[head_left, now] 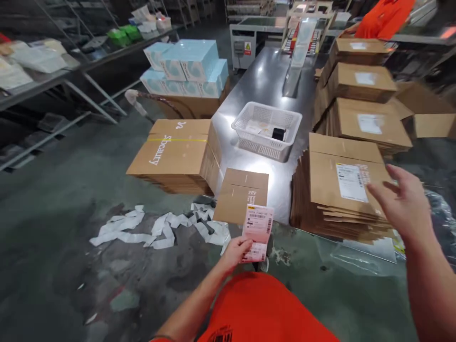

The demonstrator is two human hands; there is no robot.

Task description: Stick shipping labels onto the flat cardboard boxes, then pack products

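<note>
My left hand (238,251) pinches a pink-white shipping label (257,232) by its lower edge, held over the near end of the steel table (263,80). A small flat cardboard box (242,194) lies on the table just beyond the label. My right hand (404,202) hovers with fingers spread and holds nothing, right beside a stack of flat cardboard boxes (338,194) whose top box carries a white label. A white plastic basket (267,129) with a black item and pale packets in it stands farther along the table.
More stacks of labelled flat boxes (363,99) line the table's right side. A bundle of flat cartons (178,152) printed "sbeauty" sits at the left, light blue boxes (188,66) behind it. White paper strips (160,229) litter the floor. A person in orange (384,16) stands far back.
</note>
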